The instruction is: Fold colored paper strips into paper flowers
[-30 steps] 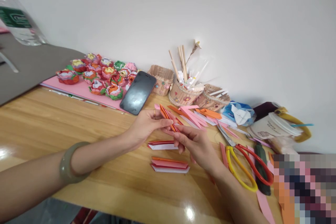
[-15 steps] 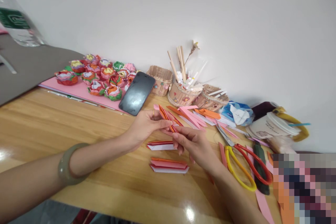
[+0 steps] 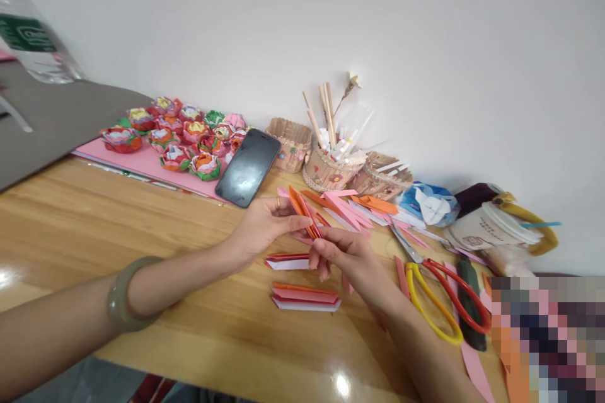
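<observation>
Between my two hands is a narrow stack of folded paper strips (image 3: pixel 301 209), orange, red and pink, held at a slant above the table. My left hand (image 3: pixel 265 227) pinches its middle with thumb and fingers, while my right hand (image 3: pixel 347 255) grips its lower end. Just below lie two more folded paper stacks: a red and white one (image 3: pixel 287 261), partly behind my right fingers, and an orange, pink and white one (image 3: pixel 306 297). Behind the hands, loose pink and orange paper strips (image 3: pixel 347 209) are scattered.
Scissors (image 3: pixel 425 277) with yellow and red handles lie at the right, over a dark green tool (image 3: pixel 469 302). A phone (image 3: pixel 248 168) leans beside several paper flowers (image 3: pixel 174 157) on pink card. Decorated stick baskets (image 3: pixel 333 171) and a lidded cup (image 3: pixel 491 227) stand along the wall.
The upper end of the held paper stack has fanned apart a little, showing more orange. Both hands stay in nearly the same place.
</observation>
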Motion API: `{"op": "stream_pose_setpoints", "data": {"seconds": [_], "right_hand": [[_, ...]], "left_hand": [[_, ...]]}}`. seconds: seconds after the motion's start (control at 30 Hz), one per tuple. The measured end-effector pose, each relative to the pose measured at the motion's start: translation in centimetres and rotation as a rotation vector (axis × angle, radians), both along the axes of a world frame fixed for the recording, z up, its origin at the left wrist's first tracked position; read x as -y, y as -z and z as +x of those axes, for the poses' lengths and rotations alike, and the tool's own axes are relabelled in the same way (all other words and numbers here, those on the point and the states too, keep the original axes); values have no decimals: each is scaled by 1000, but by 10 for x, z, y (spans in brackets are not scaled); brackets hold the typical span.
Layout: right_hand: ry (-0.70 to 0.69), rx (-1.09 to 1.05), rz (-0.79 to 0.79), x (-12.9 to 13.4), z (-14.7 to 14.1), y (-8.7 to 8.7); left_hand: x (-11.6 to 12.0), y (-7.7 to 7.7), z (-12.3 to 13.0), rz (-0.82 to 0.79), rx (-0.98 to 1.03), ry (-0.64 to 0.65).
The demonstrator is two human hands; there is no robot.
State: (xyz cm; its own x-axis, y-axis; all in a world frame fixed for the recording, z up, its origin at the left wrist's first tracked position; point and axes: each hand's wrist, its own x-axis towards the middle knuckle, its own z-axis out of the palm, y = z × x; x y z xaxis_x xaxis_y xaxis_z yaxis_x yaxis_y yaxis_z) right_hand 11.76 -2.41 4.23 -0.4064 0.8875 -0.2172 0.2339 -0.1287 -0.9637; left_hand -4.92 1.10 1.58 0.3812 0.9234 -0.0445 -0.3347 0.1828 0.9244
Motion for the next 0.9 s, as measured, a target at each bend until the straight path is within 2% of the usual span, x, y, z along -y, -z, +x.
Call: {"op": "stream_pose_setpoints", "data": {"seconds": [0.2,0.27,0.4,0.53,0.67,0.9], "right_hand": [[10,15,18,-1,0,3],[87,56,154,-1,-1,6],[303,217,569,1,-3,11],[274,343,759,4,-4,11],[262,400,802,6,-6,10],[308,410,740,7,-7,12]], "left_hand": [[0,0,0,12,20,14],[0,0,0,20,8,-2],[-1,1,0,19,-38,-45],[0,1,1,-8,-55,-52],[1,0,2,3,-54,-31],[2,1,2,-17,-47,-21]]}}
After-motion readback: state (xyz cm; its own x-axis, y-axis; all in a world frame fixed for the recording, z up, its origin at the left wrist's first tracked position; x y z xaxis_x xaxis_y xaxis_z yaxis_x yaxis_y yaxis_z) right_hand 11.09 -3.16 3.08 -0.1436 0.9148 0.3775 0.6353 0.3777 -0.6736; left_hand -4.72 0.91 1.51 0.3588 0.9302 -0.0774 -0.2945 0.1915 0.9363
